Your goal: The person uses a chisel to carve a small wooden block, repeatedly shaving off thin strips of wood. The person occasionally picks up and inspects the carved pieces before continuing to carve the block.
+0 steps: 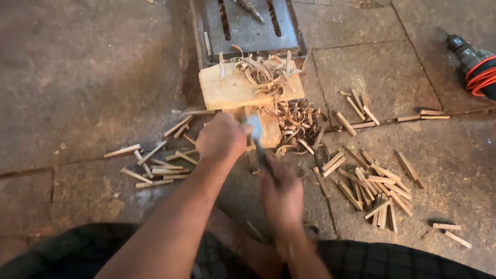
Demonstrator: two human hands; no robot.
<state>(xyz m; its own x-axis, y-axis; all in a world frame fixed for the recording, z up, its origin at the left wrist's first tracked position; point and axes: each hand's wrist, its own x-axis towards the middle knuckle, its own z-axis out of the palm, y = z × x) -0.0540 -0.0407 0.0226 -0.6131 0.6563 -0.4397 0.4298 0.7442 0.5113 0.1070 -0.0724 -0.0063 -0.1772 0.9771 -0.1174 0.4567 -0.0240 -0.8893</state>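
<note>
**Two hands at a chopping block, blade between them**

We see a stone floor [93, 77], cracked into slabs, carrying everything. At top centre lies a metal tray [248, 31]. Just below it sits a pale wooden block [227, 90], heaped on its right half with curled wood shavings [268, 70] that spill down onto the floor.

Our left hand [222, 138] sits at the near edge of the block, fingers curled shut around something small we cannot make out, likely a wood piece held against the block. Our right hand [281, 194] is nearer to us, blurred, closed around the handle of a blade tool [256, 129]. The tool's long axis runs from the right hand up and away toward the block, with the metal end just beside the left hand, on its right, nearly touching. So the left hand is the nearer one to the block; the right trails behind it along the tool's line.

Smaller things: a pile of cut wooden sticks [372, 186] to the right, a thinner scatter of sticks [155, 165] to the left, and a power drill [475, 62] with an orange cable at the far right edge.
</note>
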